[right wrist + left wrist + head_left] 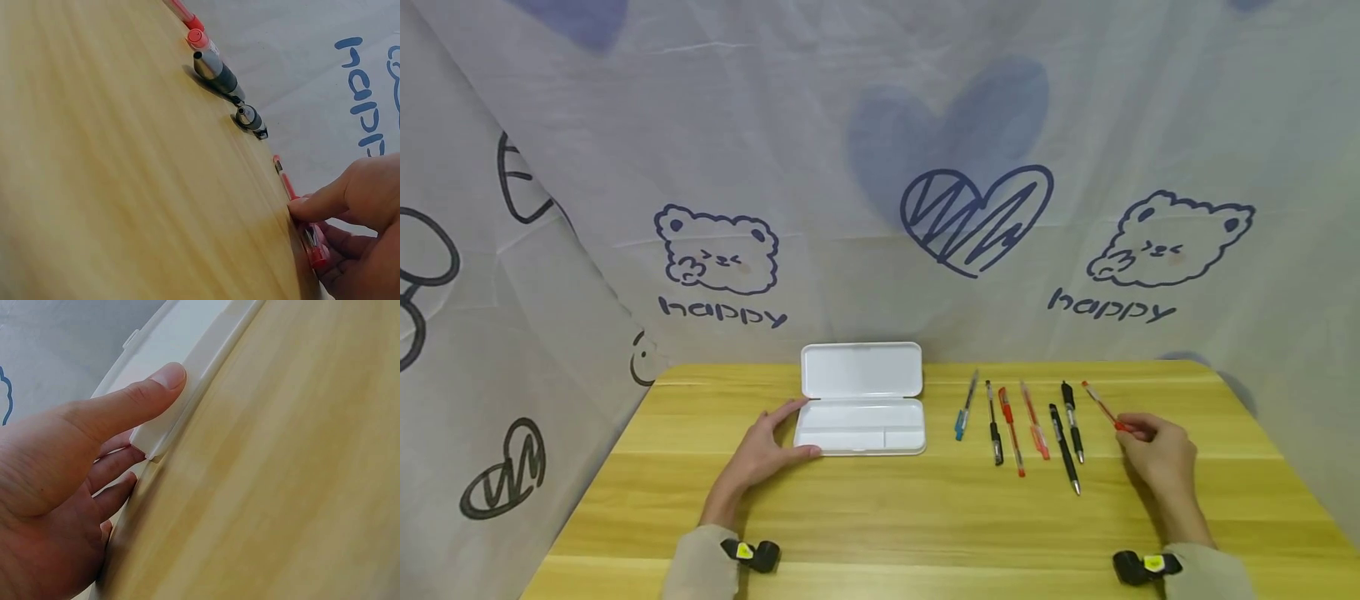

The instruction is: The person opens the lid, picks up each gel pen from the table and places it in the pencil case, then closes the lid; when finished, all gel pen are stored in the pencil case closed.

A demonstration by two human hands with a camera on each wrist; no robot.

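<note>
A white pencil case [861, 452] lies with its lid raised at the back of the table, showing a long compartment and a divided front row. My left hand [763, 450] holds its left end, the thumb [169, 378] on the front wall and the fingers [119, 465] at the side. At the far right of a row of pens, my right hand [1159, 450] pinches a red pen [1103, 406] between thumb and fingers. In the right wrist view that pen's red cap end [319, 255] sticks out below the thumb, close over the table.
Left of the right hand lie two black click pens [1063, 448], a pink-red pen [1034, 421], a red-capped pen [1011, 429], a black-capped pen [995, 429] and a blue pen [966, 408]. A printed cloth [850, 283] hangs behind the wooden table [925, 525].
</note>
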